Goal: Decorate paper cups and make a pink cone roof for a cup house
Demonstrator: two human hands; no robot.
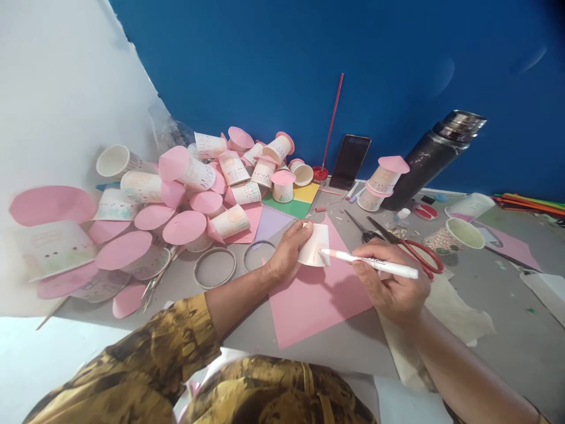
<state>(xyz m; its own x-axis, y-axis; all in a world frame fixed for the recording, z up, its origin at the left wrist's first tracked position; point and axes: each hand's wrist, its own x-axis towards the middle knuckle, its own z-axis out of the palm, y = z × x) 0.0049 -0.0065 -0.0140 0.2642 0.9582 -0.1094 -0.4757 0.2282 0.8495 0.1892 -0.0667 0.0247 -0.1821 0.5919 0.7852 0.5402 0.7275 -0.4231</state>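
No text, brand or number can be read. A short line of dark print is seen on the barrel of the white marker (pixel 375 264) gripped in the right hand (pixel 392 285) at the middle of the counter (pixel 507 330), but it is too small and blurred to be made out. Rows of faint marks are borne by the paper cups (pixel 233 168) heaped at the far left; no letters can be told among them.

A white marker (pixel 375 263) over pink paper (pixel 309 300) — red-handled scissors (pixel 417 253), blue wall (pixel 286 70), olive-and-gold mottled sleeve (pixel 145 347).
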